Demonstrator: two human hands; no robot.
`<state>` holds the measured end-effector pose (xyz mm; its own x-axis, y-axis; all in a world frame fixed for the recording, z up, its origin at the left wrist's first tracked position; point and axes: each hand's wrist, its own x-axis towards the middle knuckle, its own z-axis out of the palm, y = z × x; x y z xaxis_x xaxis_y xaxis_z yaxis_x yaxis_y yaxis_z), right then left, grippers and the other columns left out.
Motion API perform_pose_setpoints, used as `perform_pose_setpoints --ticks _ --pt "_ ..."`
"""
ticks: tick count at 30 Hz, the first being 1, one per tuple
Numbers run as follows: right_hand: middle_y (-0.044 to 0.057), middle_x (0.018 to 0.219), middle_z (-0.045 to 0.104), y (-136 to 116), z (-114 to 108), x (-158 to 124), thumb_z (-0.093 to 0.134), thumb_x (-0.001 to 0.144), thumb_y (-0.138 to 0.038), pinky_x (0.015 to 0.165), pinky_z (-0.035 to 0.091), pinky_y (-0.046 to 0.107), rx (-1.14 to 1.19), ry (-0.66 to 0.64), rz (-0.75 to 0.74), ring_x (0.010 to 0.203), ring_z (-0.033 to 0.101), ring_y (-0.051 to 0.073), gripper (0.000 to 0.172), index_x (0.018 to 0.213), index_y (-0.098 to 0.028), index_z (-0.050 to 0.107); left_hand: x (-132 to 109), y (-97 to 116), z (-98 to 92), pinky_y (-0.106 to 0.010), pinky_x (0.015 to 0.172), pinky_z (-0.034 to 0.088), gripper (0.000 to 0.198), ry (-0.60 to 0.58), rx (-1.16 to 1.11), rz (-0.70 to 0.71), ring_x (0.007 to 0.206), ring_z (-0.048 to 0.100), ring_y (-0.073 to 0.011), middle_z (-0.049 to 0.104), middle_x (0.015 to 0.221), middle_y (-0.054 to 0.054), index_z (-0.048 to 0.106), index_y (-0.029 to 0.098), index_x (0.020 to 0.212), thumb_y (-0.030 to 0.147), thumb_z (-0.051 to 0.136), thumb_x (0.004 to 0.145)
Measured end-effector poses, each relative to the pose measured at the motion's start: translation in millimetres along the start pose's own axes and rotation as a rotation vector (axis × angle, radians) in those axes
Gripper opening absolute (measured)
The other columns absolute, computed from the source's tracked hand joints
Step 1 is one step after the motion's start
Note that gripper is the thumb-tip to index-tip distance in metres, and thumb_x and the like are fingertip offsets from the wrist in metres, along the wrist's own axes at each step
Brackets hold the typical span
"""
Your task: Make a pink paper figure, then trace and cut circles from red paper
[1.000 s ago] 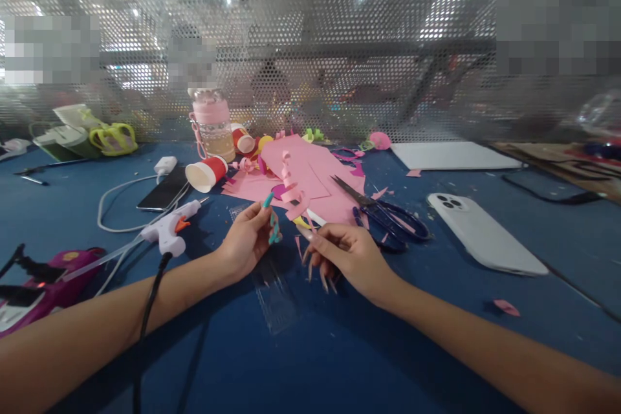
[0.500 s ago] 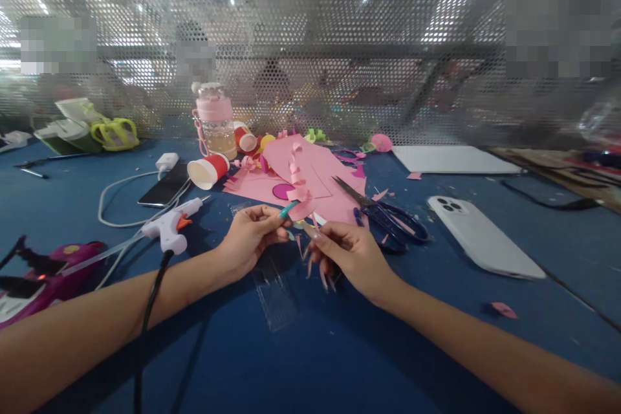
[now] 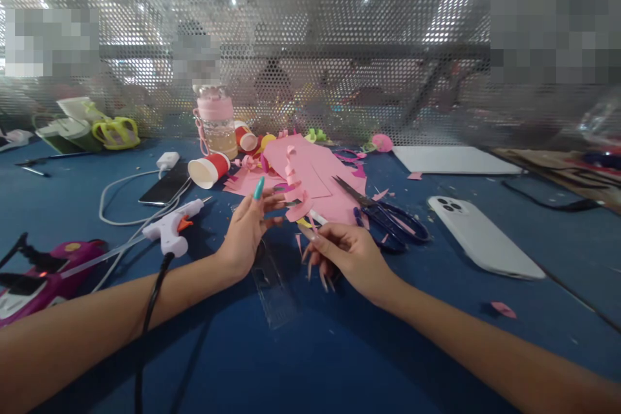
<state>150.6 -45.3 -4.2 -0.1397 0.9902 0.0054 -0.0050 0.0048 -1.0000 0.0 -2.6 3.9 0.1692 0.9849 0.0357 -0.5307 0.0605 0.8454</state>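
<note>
My right hand is closed in a pinch at the lower end of a curled pink paper strip. A bit of yellow shows at the pinch, and the strip's coils rise above it. To its left, my left hand is open, thumb with a long teal nail pointing up and fingers apart. Its fingertips are close beside the strip; whether they touch I cannot tell. Pink paper sheets lie behind both hands. Scissors with dark blue handles rest on the right edge of the sheets.
On the left are a white glue gun, a dark phone and a red paper cup. A drink bottle stands behind. A white phone lies at right. Clear plastic packaging lies below my hands. A perforated metal screen rises behind.
My left hand has let go of the pink paper strip, opened its fingers and drawn slightly left, thumb raised. My right hand has stayed in place with its pinch.
</note>
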Motion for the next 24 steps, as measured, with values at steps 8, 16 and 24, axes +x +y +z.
perform_pose_setpoints --ticks 8,16,24 --pt "0.0 0.048 0.057 -0.5 -0.6 1.0 0.062 0.06 -0.056 0.034 0.034 0.016 0.018 -0.061 0.051 0.034 0.046 0.004 0.043 0.058 -0.013 0.056 -5.2 0.6 0.7 -0.027 0.078 0.043 0.042 -0.312 -0.008 -0.144 0.092 0.058 -0.0177 0.064 0.089 -0.002 0.058 0.016 0.089 0.012 0.076 0.051" --pt "0.0 0.048 0.058 0.3 -0.7 1.5 0.061 0.06 -0.057 0.034 0.034 0.016 -0.01 -0.059 0.072 0.034 0.047 0.004 0.044 0.058 -0.013 0.055 -2.0 0.9 2.8 -0.02 0.067 0.047 0.041 -0.169 0.013 -0.166 0.067 0.063 -0.0098 0.067 0.068 0.001 0.052 0.014 0.083 -0.003 0.071 0.05" --pt "0.001 0.048 0.058 4.4 -0.1 2.7 0.059 0.065 -0.051 0.035 0.032 0.017 -0.095 -0.144 0.056 0.035 0.047 0.004 0.039 0.058 -0.013 0.056 0.8 -5.3 0.0 -0.017 0.059 0.049 0.035 -0.123 0.104 -0.085 0.055 0.061 -0.0075 0.065 0.058 0.002 0.053 0.012 0.08 0.001 0.071 0.052"
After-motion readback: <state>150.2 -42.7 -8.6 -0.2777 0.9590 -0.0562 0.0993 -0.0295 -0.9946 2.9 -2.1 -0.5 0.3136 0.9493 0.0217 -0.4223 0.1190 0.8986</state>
